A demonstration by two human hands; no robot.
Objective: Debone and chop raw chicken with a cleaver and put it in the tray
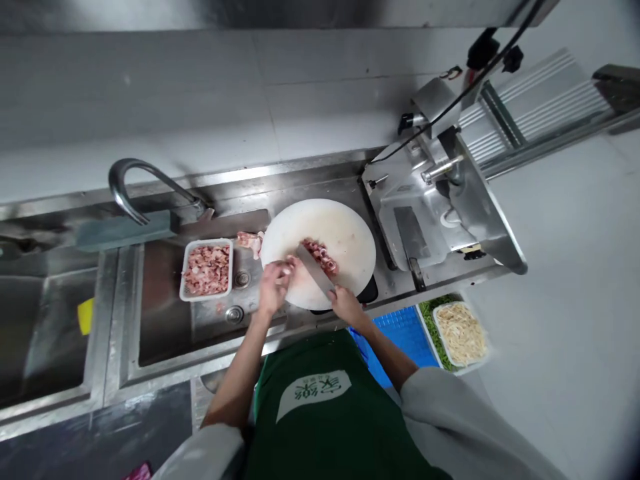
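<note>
My right hand is closed round the handle of a kitchen knife, its broad blade slanting across the white round cutting board. Chopped raw meat lies in a small heap along the far right side of the blade. On the other side, my left hand has its fingers curled at the board's left edge, pinching a piece of raw meat close to the blade. The fingertips are small in view and partly hide that piece.
Left of the board, a white basket holds cut meat, with a larger meat piece beside it. A faucet arches over the sink. At right stands a metal slicer with a cleaver; below are vegetable containers.
</note>
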